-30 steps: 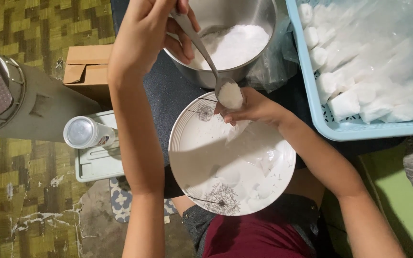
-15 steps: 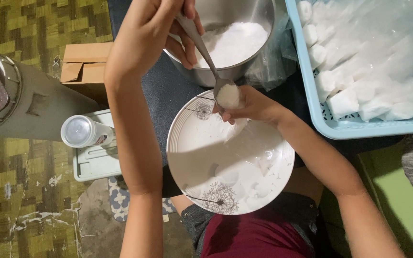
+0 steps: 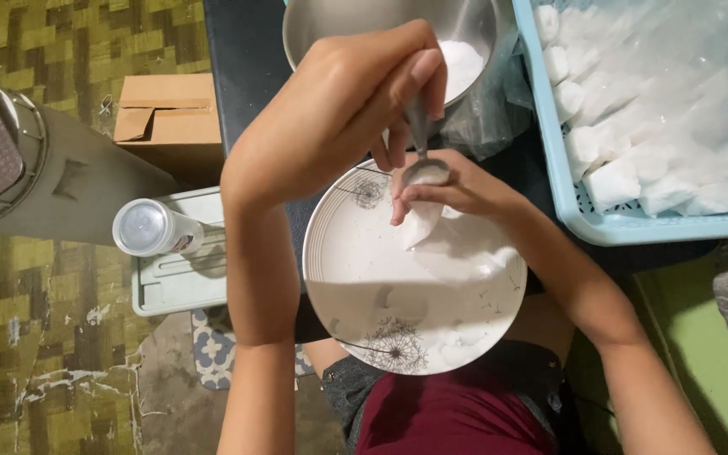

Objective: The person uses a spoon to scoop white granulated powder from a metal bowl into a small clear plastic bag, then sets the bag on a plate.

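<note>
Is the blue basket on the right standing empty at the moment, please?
No, the blue basket holds many white wrapped pieces piled under clear plastic.

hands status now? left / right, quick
Left hand: closed on the metal spoon.
Right hand: fingers pinched on a thin white wrapper over the white round ceramic plate.

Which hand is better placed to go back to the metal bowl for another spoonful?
Left. The left hand already grips the spoon and sits just below the metal bowl. The right hand is busy pinching a white wrapper over the plate.
</note>
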